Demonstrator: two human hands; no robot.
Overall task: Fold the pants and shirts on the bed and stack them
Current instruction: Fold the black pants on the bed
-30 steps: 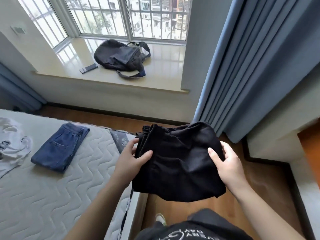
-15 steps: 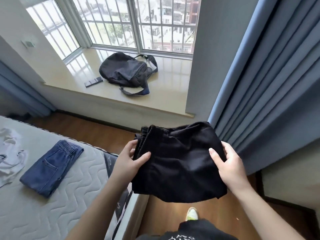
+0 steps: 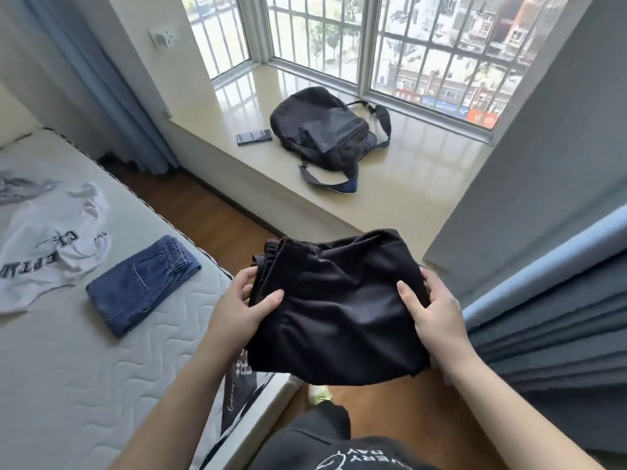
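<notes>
I held the black pants point(image 3: 339, 310), folded into a thick creased bundle, off the bed point(image 3: 68, 351) at its 3 o'clock | left hand point(image 3: 237, 310) and right hand point(image 3: 434, 313) each clamped thumb-over-fingers on an edge | folded jeans point(image 3: 142, 283) lay on the mattress at 9 o'clock.

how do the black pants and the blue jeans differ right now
The black pants are held in the air past the bed's edge by the left hand and right hand; the blue jeans lie on the mattress, untouched. The black pants look plain and rumpled; the jeans show a stitched pocket and lie flat. Both are folded, with gathered waistbands.
</notes>
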